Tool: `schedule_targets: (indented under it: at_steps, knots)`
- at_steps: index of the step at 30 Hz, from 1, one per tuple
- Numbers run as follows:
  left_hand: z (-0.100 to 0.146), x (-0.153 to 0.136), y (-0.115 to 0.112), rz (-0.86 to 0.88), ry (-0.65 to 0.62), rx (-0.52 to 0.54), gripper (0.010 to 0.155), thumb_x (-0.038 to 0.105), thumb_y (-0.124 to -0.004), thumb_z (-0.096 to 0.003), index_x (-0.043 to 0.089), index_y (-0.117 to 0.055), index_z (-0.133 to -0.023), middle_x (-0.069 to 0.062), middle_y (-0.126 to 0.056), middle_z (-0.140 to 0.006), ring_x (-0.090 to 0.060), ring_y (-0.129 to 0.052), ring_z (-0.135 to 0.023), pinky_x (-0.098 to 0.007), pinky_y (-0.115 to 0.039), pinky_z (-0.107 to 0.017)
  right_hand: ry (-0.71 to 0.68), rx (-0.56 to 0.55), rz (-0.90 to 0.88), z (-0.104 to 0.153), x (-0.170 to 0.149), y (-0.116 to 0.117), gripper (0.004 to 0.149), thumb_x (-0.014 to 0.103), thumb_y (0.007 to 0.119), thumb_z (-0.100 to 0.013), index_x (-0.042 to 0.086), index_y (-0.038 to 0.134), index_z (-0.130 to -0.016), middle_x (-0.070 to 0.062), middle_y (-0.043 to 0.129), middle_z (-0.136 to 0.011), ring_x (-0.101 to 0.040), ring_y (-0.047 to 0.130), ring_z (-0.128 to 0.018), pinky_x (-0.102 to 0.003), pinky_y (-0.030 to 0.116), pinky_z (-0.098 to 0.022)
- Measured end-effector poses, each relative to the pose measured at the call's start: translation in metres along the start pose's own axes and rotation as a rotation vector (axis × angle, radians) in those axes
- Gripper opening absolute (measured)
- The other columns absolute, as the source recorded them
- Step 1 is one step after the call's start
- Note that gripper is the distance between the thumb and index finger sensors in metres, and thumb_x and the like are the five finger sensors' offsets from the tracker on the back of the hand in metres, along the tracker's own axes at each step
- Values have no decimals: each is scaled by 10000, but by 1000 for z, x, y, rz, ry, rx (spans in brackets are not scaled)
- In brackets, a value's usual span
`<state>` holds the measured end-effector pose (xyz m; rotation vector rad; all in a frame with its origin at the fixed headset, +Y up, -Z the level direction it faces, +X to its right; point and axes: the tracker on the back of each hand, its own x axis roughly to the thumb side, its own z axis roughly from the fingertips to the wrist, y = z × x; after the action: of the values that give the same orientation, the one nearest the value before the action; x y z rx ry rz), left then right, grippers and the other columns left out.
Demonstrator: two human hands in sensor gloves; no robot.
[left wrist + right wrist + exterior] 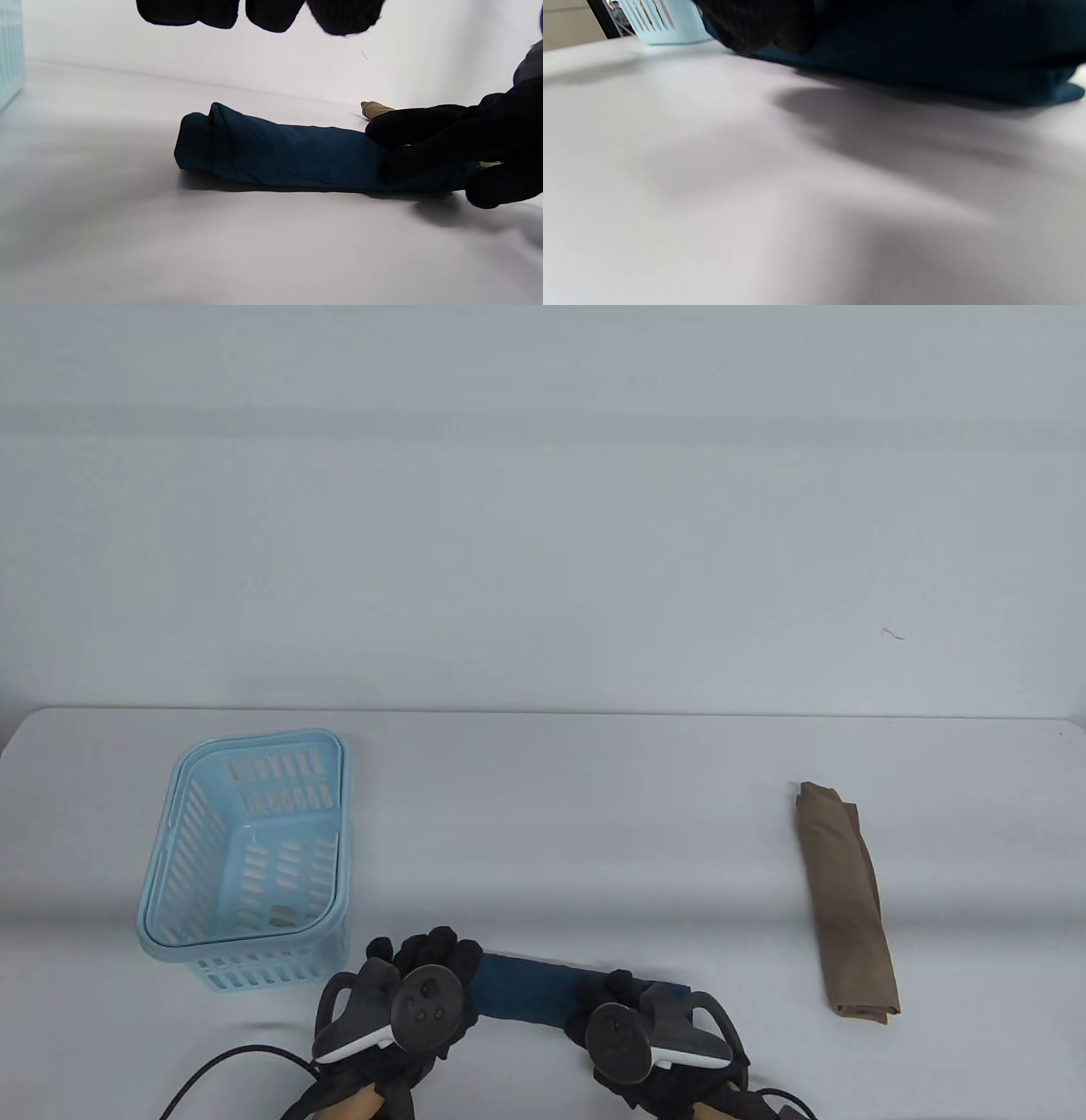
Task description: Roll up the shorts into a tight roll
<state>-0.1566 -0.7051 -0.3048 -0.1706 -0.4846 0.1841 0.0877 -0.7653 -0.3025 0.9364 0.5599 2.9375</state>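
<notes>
The navy shorts (530, 997) lay rolled at the table's (543, 831) six o'clock, the right hand (653, 1039) gripping one end, the left hand's (407, 1005) fingers (271, 15) hovering clear, apart.

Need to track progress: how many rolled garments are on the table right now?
2: the navy shorts roll near the front edge between both hands, and a brown roll lying alone at the right. The basket appears empty.

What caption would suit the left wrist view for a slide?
Right hand rests on one end of the rolled navy shorts on the white table; left fingertips hang above.
</notes>
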Motion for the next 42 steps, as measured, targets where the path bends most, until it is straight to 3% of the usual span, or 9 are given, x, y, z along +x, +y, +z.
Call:
schedule_targets:
  at_steps: [10,23,32,42]
  knots:
    - [2,-6,-6,20,-17,-42,685,364,-601,-562,40,-419,-1137,-338,-383,-1162,-603,-459,-1042,-789,-265,-634,58,3,-34,-7,-14,3,558,331,633,-516,299,478,-1051,-17,110,-1151,-386,214,-1067,-616,350,-746]
    - [1,-5,-10,24,-24,-86,687,366,-599,-562,37,-418,-1137,-342,-378,-1161,-606,-453,-1042,-789,-263,-632,482,-56,-264,-24,-103,-14,551,350,623,-522,322,483,-1054,-39,147,-1152,-385,260,-1035,-563,389,-736]
    - [0,-4,-12,27,-25,-104,686,366,-597,-563,36,-416,-1137,-341,-374,-1162,-606,-450,-1041,-787,-261,-633,778,-112,-364,-8,-170,-14,567,363,623,-520,313,464,-1062,-57,143,-1149,-392,263,-1024,-553,403,-721]
    - [-1,-4,-13,29,-28,-121,687,366,-597,-563,34,-417,-1137,-343,-374,-1161,-608,-450,-1040,-789,-259,-631,966,-159,-444,8,-204,-13,572,371,619,-523,296,460,-1067,-89,156,-1146,-411,281,-1006,-547,426,-703]
